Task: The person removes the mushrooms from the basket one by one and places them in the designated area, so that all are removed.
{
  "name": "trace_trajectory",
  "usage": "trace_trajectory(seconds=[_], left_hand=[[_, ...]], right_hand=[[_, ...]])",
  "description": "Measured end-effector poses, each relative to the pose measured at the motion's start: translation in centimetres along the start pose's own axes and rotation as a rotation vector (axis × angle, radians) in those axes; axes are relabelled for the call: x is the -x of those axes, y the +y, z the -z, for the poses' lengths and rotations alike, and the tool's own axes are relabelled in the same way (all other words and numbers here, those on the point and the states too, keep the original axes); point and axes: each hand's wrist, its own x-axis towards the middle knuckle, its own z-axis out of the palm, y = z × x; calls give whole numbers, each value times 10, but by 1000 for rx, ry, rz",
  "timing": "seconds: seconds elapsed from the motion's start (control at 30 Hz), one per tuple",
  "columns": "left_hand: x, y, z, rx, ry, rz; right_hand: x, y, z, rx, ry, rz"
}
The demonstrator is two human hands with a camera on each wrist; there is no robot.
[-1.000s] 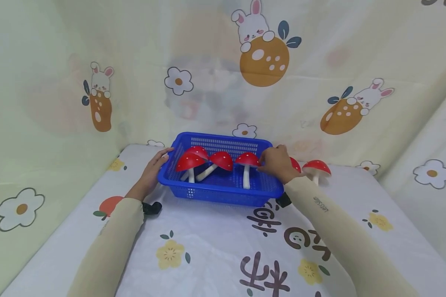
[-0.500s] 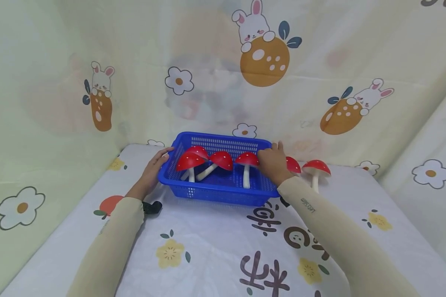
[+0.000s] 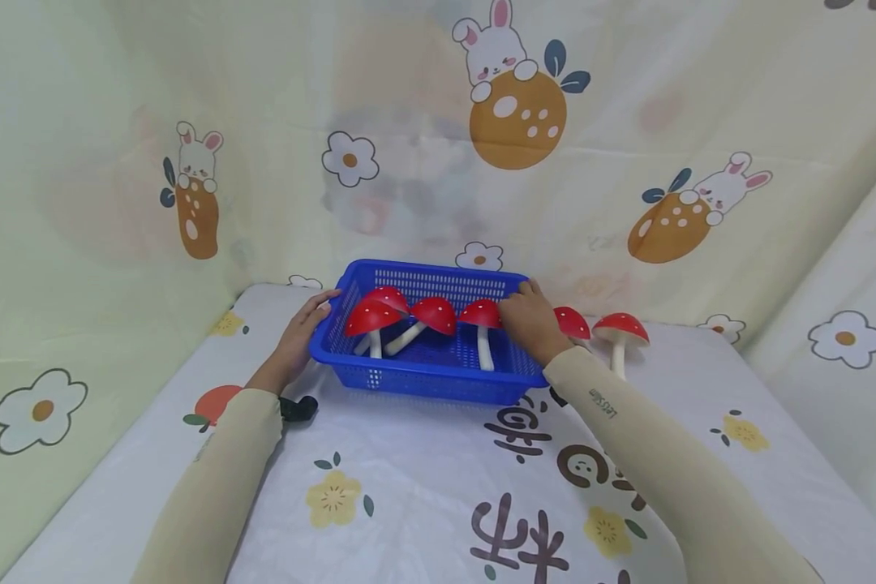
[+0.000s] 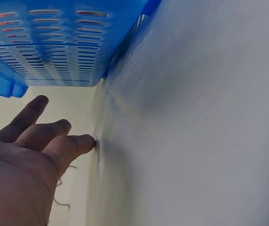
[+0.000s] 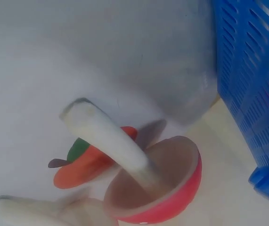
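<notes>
A blue plastic basket (image 3: 423, 381) with slotted walls holds several toy mushrooms with red, white-dotted caps and white stems. In the head view my left hand (image 3: 297, 337) lies along the basket's left end, fingers fairly straight, fingertips by the rim; the left wrist view shows those extended fingers (image 4: 40, 132) beside the basket. My right hand (image 3: 534, 323) is over the basket's right end, against the cap of the rightmost mushroom inside (image 3: 482, 313). Its fingertips are hidden behind the hand, so I cannot tell whether they pinch the cap. The right wrist view does not show this hand.
Two more toy mushrooms stand right of the basket, one (image 3: 573, 323) partly behind the right wrist and another (image 3: 620, 328) farther right. A white printed cloth (image 3: 401, 454) covers the table. Patterned fabric (image 3: 409, 211) hangs close behind the basket and on both sides.
My right hand has shifted left and further over the basket, covering the rightmost mushroom's cap edge. That mushroom has tilted slightly, its cap leaning left. The left hand and basket have stayed put.
</notes>
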Motion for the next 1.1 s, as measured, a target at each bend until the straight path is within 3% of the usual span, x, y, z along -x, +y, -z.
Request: trace_trajectory(seconds=[0.1, 0.3, 0.57, 0.73, 0.87, 1.0, 1.1], left_hand=[[0, 0, 0, 0, 3, 4], [2, 2, -2, 0, 3, -14], [3, 3, -2, -9, 6, -22], [2, 1, 0, -18, 5, -26], [3, 2, 0, -22, 7, -33], [4, 3, -1, -15, 8, -35], [5, 4, -2, -18, 12, -29]], right_hand=[[-1, -1, -1, 0, -26, 27], [0, -1, 0, -38, -62, 7], [0, 1, 0, -50, 58, -3], [-4, 1, -2, -161, 158, 100], [-5, -2, -4, -308, 59, 188], [-6, -3, -5, -431, -67, 183], [-6, -1, -6, -513, -90, 166]])
